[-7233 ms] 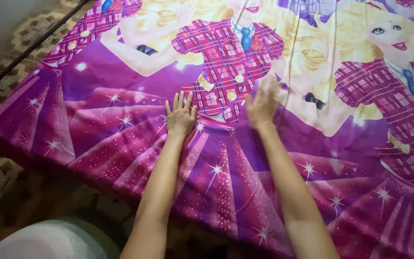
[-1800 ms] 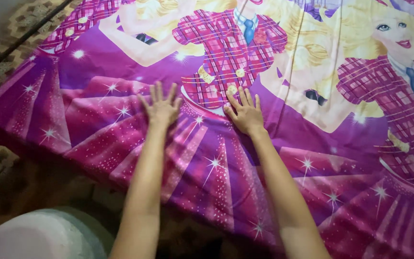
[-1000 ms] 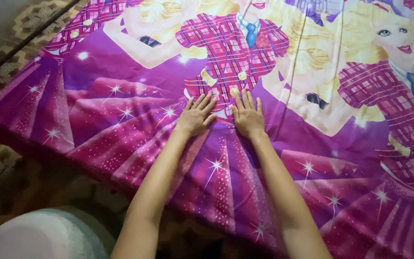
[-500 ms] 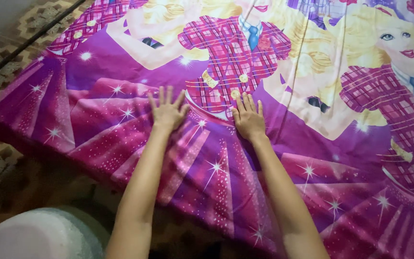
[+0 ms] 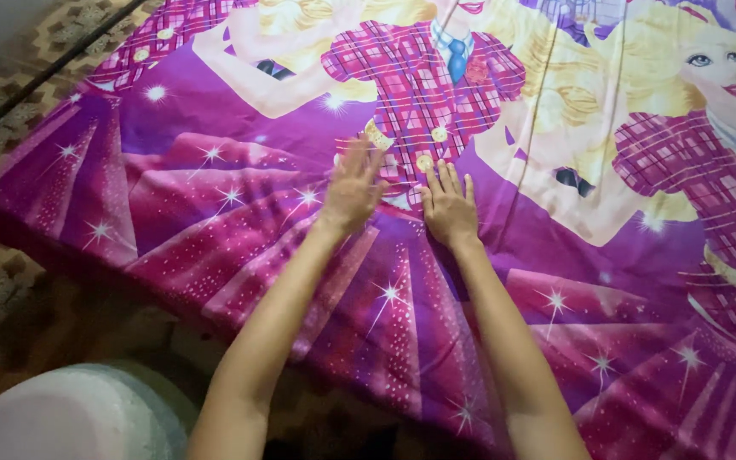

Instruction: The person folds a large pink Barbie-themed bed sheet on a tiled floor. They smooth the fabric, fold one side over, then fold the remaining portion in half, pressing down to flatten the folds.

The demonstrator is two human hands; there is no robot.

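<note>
Nearest the camera, well below both hands, a pale rounded shape (image 5: pixel 70 417) fills the lower left corner (too blurred to tell what it is). Beyond it a strip of dark patterned floor (image 5: pixel 2 298) runs along the near edge of the bed.

The bed is covered by a purple and pink printed sheet (image 5: pixel 215 213), scattered with white star sparkles, and both bare forearms reach out over it from the bottom of the frame.

The right hand (image 5: pixel 451 209) lies palm down and flat on the sheet, fingers together and stretched forward; its grip is open and holds nothing. Just to its left, close but apart from it, the left hand (image 5: pixel 353 183) is also open, fingers extended; it is blurred, so whether the palm presses the cloth or hangs just above it cannot be told.

Past the fingertips of both hands lies the printed plaid jacket of a cartoon figure (image 5: pixel 423 85). Further right of the right hand is a second blonde cartoon figure (image 5: pixel 709 128). Far off to the left of the left hand, a dark bar (image 5: pixel 44 72) crosses the floor diagonally.
</note>
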